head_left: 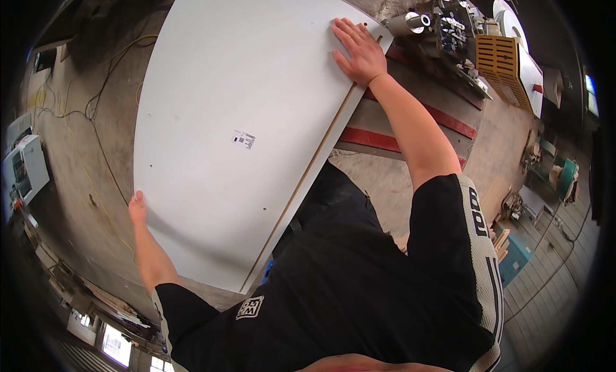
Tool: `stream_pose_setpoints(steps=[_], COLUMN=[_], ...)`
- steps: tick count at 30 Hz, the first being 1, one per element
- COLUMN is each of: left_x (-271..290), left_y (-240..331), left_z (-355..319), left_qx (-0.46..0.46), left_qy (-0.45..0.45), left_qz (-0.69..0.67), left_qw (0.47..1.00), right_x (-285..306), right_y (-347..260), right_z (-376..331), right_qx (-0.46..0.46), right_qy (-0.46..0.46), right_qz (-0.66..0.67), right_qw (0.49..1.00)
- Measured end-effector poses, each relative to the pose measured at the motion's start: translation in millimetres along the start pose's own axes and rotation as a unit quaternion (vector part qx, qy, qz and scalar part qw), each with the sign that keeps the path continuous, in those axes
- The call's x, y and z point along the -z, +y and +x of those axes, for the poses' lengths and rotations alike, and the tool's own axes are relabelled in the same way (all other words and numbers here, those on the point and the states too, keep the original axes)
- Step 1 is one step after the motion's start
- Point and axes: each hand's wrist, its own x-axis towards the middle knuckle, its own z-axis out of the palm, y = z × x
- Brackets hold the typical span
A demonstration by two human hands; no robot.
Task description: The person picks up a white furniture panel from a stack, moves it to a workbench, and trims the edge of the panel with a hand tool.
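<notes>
A large white panel (212, 96) stretches in front of me, with a long groove (321, 147) along its near right edge and several small drilled holes. A printed label (244, 139) is stuck near its middle. At the panel's left edge, my left hand (136, 207) grips with the thumb showing on top; the other fingers are hidden beneath. My right hand (360, 53) lies flat on the far right corner, fingers stretched out, close to the end of the groove.
Just beyond my right hand stands a machine (452, 28) with a metal cylinder (409, 23). Red rails (372, 138) run under the panel's right side. A yellow slatted guard (495, 64) is farther right. Cables (93, 112) trail over the floor at left, near a white-grey machine (29, 163).
</notes>
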Motion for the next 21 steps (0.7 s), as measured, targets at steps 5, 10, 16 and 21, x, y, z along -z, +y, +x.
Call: stream_pose_setpoints(steps=[5, 10, 16, 21], left_x=[-11, -17, -26, -45], left_y=[-12, -19, -17, 5], left_z=[-19, -44, -82, -103], left_qx=[0.018, 0.031, 0.071, 0.057], left_qy=[-0.009, -0.011, -0.053, -0.01], left_qz=[-0.045, -0.075, -0.108, -0.122], left_qw=[0.999, 0.997, 0.99, 0.991], right_x=[0, -3, -12, -17], right_y=[-3, -6, 2, -7], right_z=[11, 18, 66, 76], right_qx=[0.022, 0.047, 0.102, 0.038], right_qy=[0.0, 0.006, 0.011, 0.027], right_qz=[0.0, -0.004, 0.0, -0.084], right_qw=[1.0, 0.999, 0.995, 0.995])
